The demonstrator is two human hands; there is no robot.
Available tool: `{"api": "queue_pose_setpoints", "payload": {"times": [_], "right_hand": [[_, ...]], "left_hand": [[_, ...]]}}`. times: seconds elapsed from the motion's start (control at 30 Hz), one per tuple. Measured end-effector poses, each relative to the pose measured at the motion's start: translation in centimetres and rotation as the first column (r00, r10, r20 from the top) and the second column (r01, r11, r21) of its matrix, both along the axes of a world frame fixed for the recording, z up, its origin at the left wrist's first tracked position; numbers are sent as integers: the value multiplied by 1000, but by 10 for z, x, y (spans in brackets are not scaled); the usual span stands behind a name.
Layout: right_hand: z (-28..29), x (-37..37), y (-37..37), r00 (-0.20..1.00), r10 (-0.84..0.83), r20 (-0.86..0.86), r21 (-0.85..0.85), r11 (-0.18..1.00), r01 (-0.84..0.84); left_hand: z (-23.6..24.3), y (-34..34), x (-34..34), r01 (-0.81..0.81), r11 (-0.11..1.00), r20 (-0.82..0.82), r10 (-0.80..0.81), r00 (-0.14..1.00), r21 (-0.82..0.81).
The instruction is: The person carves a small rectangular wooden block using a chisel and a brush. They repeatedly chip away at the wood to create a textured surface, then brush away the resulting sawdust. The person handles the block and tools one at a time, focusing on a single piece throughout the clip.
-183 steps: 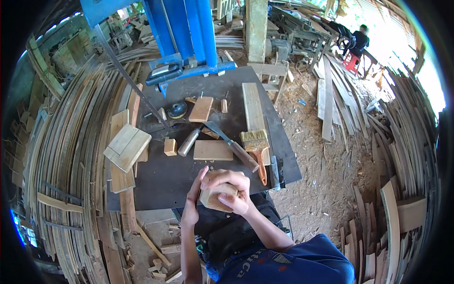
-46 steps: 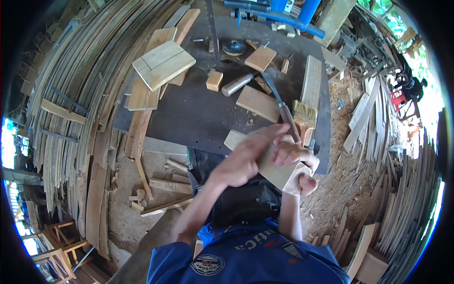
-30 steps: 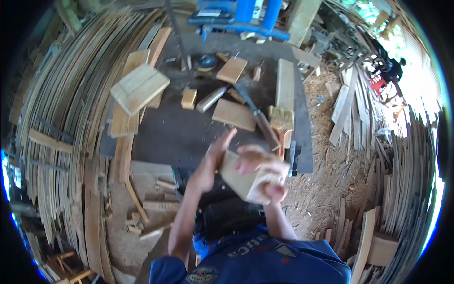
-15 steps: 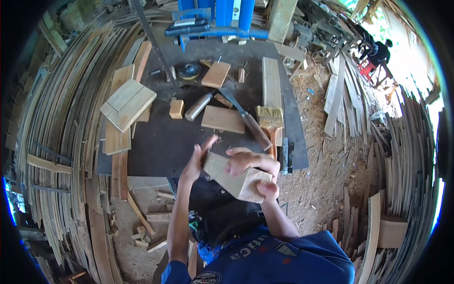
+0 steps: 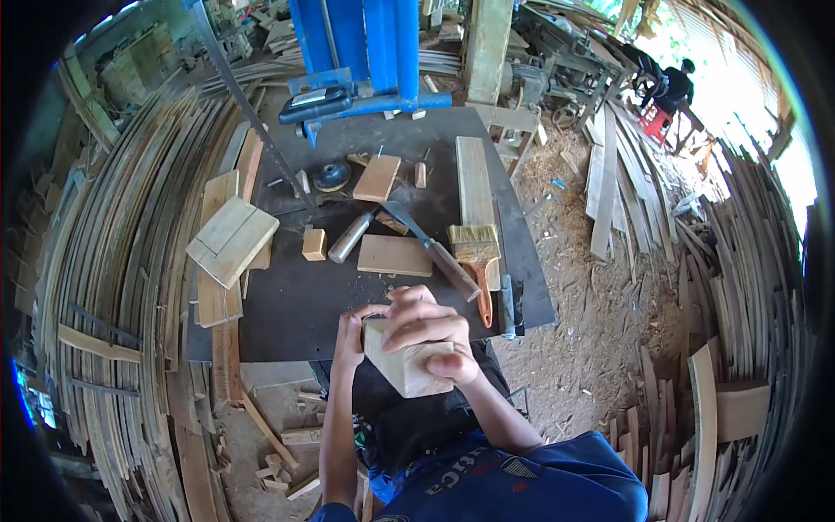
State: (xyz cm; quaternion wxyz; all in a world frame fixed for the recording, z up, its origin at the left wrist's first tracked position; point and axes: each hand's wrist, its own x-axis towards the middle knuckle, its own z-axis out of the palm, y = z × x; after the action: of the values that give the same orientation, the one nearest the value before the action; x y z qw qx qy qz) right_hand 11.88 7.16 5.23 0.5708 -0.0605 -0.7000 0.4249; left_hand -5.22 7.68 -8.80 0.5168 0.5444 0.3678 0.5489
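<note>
Both hands grip one pale wooden block [image 5: 404, 365] at the near edge of the dark bench [image 5: 287, 304] — right hand [image 5: 428, 326] clamped over its top, left hand [image 5: 352, 335] against its left end. Farther off lie a paintbrush [image 5: 477, 252], a flat wood piece [image 5: 394, 256] and a blue machine [image 5: 365, 52].

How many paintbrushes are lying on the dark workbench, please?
1: the paintbrush lies near the workbench's right edge, bristles pointing away from the person; others may be hidden.

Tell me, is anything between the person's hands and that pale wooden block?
Nothing visible. The right hand wraps over the pale rectangular wooden block and the left hand touches its far end, both in direct contact, just above the near edge of the dark metal worktable.
</note>
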Motion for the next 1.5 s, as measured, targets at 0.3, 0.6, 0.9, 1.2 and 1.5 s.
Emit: {"api": "queue_pose_setpoints", "payload": {"times": [0.3,0.6,0.9,1.2,1.5], "right_hand": [[37,6,-29,966,-242,88,-446,858,256],[-4,-1,-18,938,-308,-159,-171,944,281],[-7,-13,-22,942,-267,-203,-111,962,248],[-14,-3,-26,927,-266,-264,-155,961,231],[-11,-3,-28,941,-239,-238,-140,967,210]], "left_hand": [[-2,-9,5,-329,922,-166,364,916,206],[15,-1,-13,-164,946,-323,254,912,281],[30,-15,-10,193,980,4,-193,981,-49],[122,-32,33,237,925,-327,-135,935,296],[48,-20,-1,136,991,-153,-132,979,18]]}}
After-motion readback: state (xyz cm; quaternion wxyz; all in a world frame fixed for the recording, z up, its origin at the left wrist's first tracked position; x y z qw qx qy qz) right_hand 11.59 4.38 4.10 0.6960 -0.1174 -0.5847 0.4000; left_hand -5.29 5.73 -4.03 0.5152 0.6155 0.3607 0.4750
